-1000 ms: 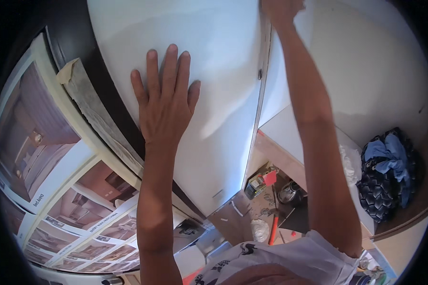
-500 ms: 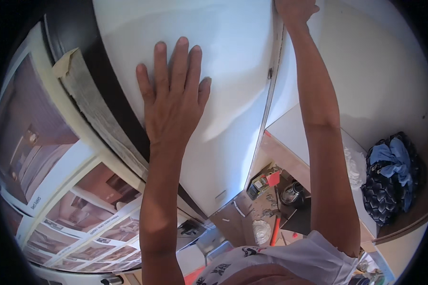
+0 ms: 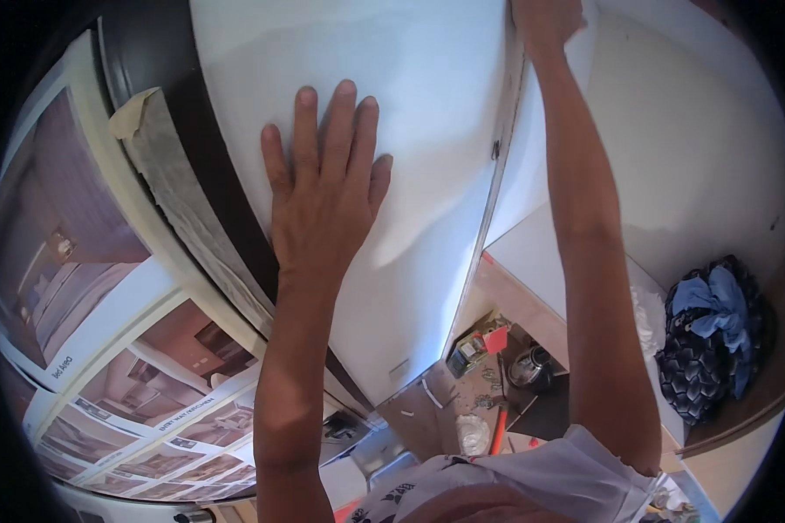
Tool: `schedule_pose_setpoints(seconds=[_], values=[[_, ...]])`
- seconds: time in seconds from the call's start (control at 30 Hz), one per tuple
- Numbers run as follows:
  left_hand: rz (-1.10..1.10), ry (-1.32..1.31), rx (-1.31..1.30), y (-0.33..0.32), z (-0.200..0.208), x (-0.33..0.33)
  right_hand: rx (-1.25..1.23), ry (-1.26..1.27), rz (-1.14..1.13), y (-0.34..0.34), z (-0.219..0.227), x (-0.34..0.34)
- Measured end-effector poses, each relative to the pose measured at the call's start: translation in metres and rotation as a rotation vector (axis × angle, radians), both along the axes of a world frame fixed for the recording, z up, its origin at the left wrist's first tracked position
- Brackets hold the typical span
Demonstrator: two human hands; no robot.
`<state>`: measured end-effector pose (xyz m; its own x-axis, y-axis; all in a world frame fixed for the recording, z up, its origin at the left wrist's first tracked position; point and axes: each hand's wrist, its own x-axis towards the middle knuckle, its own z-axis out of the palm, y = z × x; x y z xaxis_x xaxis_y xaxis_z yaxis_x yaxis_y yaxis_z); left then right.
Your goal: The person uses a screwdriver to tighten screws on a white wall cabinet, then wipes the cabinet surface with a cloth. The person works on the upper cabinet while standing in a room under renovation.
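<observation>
My left hand [image 3: 327, 196] lies flat on a tall white panel [image 3: 427, 157], its fingers spread and nothing held. My right arm reaches up to the panel's right edge. There my right hand [image 3: 548, 19] is partly cut off by the top of the picture. Its visible fingers look curled, and what they close on, if anything, is out of sight. A dark strip [image 3: 202, 139] runs along the panel's left side, with a peeling strip of pale masking tape [image 3: 192, 192] beside it.
Posters with room pictures [image 3: 83, 218] cover the left wall. Below lie an orange-handled tool [image 3: 499, 427], a dark jar-like container [image 3: 529, 366] and a clear plastic bundle [image 3: 473, 433]. At right, a black quilted bag [image 3: 693, 375] with blue cloth [image 3: 720, 305] rests on a white ledge [image 3: 532, 240].
The view has shifted slightly, so the panel and my left hand appear a little lower and further right. Both hands keep their places against the panel.
</observation>
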<state>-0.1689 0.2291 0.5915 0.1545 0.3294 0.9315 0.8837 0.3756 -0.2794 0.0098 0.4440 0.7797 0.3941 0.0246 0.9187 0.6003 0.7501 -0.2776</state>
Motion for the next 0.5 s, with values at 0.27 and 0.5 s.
schedule_pose_setpoints(seconds=[0.27, 0.5], values=[[-0.018, 0.03, 0.065, -0.003, 0.006, -0.001, -0.057, 0.027, -0.002, 0.017, 0.02, -0.002], [0.006, 0.032, 0.008, -0.002, 0.003, -0.008, -0.117, 0.151, 0.14, 0.003, -0.012, -0.015]])
